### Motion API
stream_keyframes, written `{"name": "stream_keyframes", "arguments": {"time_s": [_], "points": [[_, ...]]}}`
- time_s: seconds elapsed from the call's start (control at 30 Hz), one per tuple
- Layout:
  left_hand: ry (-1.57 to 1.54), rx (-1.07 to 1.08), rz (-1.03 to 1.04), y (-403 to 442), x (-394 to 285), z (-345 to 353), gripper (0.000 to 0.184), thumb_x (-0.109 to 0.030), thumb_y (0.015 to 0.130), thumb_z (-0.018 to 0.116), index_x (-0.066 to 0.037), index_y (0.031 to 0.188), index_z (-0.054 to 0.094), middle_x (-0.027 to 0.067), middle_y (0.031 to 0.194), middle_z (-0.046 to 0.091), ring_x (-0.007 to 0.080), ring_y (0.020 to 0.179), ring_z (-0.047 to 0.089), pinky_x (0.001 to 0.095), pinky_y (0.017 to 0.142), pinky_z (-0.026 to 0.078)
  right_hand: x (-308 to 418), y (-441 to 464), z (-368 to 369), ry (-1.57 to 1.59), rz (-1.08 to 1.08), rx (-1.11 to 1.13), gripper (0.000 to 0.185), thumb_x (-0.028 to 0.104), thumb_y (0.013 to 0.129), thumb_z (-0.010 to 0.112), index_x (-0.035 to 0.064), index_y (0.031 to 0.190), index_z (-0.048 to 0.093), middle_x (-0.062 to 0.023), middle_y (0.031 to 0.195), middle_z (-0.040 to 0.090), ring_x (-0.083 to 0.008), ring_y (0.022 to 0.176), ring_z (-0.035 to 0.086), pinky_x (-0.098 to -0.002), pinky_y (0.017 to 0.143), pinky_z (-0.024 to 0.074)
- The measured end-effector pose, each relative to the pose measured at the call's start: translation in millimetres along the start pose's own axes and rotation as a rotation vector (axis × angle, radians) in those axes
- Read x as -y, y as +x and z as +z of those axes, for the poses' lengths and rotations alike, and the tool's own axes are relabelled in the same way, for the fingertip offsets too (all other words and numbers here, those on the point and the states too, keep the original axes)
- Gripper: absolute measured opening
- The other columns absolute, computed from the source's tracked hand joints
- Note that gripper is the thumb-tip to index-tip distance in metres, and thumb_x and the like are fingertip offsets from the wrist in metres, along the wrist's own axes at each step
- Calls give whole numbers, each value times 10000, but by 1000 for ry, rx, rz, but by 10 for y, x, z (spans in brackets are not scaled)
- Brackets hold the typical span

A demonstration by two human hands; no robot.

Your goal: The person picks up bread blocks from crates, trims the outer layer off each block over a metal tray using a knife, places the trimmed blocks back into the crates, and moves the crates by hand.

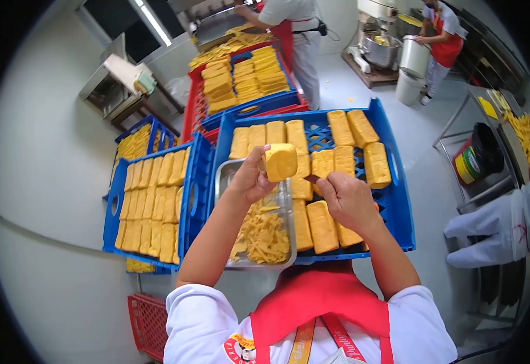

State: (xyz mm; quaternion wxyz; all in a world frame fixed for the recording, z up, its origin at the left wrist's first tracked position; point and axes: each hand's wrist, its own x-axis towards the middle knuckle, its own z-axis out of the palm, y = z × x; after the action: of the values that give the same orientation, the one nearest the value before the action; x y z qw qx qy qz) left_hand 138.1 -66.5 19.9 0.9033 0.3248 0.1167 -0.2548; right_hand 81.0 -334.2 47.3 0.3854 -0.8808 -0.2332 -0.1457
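Raised over the metal tray, my left hand (253, 177) is closed around a yellow block (281, 162), with one end face turned toward me. My right hand (348, 200) grips a knife; its short dark blade (312, 179) shows just right of the block, apart from it. Most of the knife's handle is hidden in my fist. Yellow trimmings (264, 233) lie in the metal tray (290, 225) under my left forearm. That tray rests in the left part of a blue crate (403, 203), beside rows of yellow blocks (322, 227).
Another blue crate (112, 203) of blocks stands at left. Farther back are stacked crates (250, 110) of yellow pieces, a co-worker (304, 36) beside them, and a mixer (379, 48) with another person (444, 42). A third person's clothing (489, 230) shows at right near a metal table.
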Motion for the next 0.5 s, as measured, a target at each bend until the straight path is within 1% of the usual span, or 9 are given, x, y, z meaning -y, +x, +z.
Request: {"name": "stream_keyframes", "arguments": {"time_s": [0.07,0.1,0.13,0.23,0.33,0.37,0.4,0.43,0.5], "points": [[-55,-139,93,-313,72,-33,443,-293,917,717,-48,1237,533,134,1126,655,248,913,733,329,717,656,174,141,113,-10,-64,26,373,323,1002,564,42,756,577,-174,703,611,-394,647,630,-506,562,484],[-76,-76,114,-444,94,-80,440,-283,932,711,-51,1255,522,117,1150,658,240,969,723,333,805,644,253,203,182,-5,-120,27,372,329,1005,558,46,764,579,-165,704,613,-384,642,632,-499,562,492],[-90,-88,131,-568,103,-116,440,-283,932,711,-51,1255,522,117,1150,658,240,969,723,333,805,644,328,255,249,2,-177,27,371,335,1008,551,50,771,581,-156,704,616,-375,638,635,-492,562,499],[-73,-145,174,-909,133,-149,463,-280,946,698,-44,1295,508,110,1172,665,245,1040,704,366,917,610,492,335,502,-25,-257,80,380,357,1015,539,54,791,591,-151,712,624,-365,636,638,-478,562,506],[-106,-98,193,-1144,129,-244,465,-275,947,699,-43,1303,508,111,1181,669,231,1050,700,364,938,597,636,350,661,-7,-328,137,401,380,1023,522,57,798,597,-155,726,638,-368,654,645,-481,578,505],[-103,-109,217,-1200,149,-249,429,-299,960,681,-66,1287,531,92,1178,678,209,1039,704,343,907,604,681,346,689,36,-326,177,440,421,1023,517,58,784,588,-160,723,627,-379,665,639,-490,582,491],[-111,-114,230,-1239,164,-279,429,-299,960,681,-66,1287,531,92,1178,678,209,1039,704,343,907,604,722,338,715,78,-322,217,479,462,1022,512,59,770,580,-165,719,616,-389,677,632,-499,587,476],[-82,-117,243,-1268,175,-313,412,-319,967,669,-80,1278,544,80,1167,684,200,1034,705,338,892,606,762,327,729,81,-331,226,479,462,1022,512,59,770,580,-165,719,616,-389,677,632,-499,587,476],[-21,-141,263,-1326,183,-333,384,-364,983,634,-109,1263,568,51,1138,696,178,1011,707,332,861,610,834,312,728,-5,-314,346,561,571,991,510,59,790,623,-176,728,639,-393,692,644,-499,612,486]]}}
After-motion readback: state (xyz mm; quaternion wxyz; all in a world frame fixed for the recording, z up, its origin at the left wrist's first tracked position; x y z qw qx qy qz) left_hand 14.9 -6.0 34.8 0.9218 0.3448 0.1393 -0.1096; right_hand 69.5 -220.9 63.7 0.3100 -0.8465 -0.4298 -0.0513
